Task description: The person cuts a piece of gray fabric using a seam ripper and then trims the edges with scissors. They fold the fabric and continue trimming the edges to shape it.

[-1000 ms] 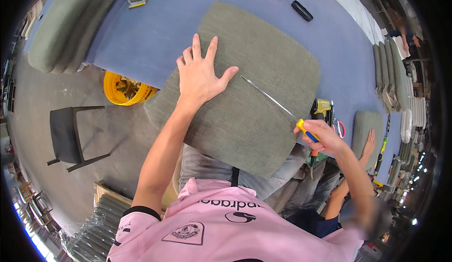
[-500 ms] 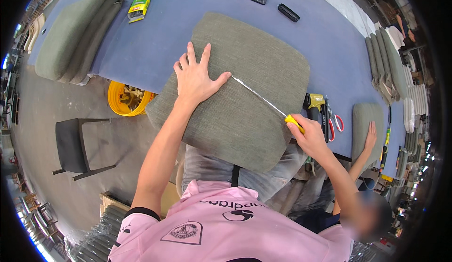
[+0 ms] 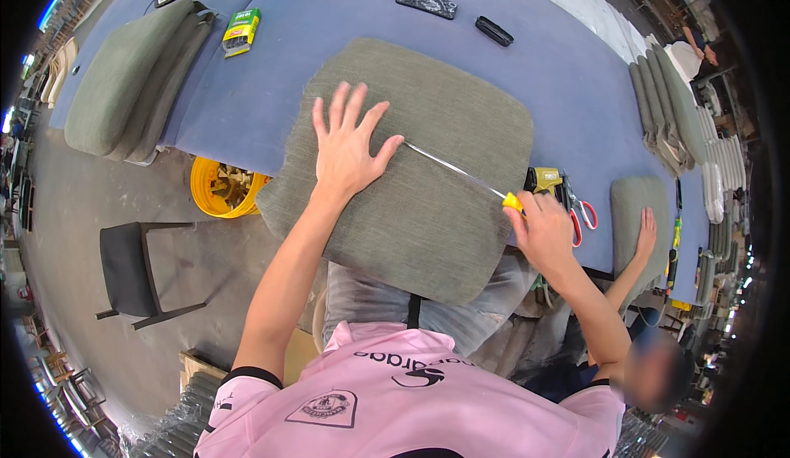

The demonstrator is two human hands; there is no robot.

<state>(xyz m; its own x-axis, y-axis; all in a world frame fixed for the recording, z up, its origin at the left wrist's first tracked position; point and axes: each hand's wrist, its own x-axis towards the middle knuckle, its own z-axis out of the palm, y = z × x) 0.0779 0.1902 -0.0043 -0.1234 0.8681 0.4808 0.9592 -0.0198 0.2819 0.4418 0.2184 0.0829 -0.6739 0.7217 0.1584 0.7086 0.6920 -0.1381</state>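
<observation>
A grey-green upholstered seat cushion (image 3: 428,219) lies partly on the blue-covered table and partly over my lap. My left hand (image 3: 346,149) rests on it, fingers spread, with the thumb at the tip of a long metal shaft. That shaft belongs to a screwdriver (image 3: 454,170) with a yellow handle, which slants across the cushion's top. Around the handle, near the cushion's right edge, my right hand (image 3: 543,232) is closed. What the tip does against the fabric is too small to make out.
Beside my right hand lie a yellow-and-black tool (image 3: 545,180) and red-handled scissors (image 3: 586,213). Cushions (image 3: 132,79) are stacked at left, above a yellow bucket (image 3: 206,199) of scraps. A co-worker's hand (image 3: 647,232) touches another cushion (image 3: 625,203) at right. A chair (image 3: 130,269) stands on the floor.
My left hand's fingers have shifted on the cushion, its index finger now more bent. The screwdriver keeps nearly the same slant in my right hand. The whole view has shifted slightly.
</observation>
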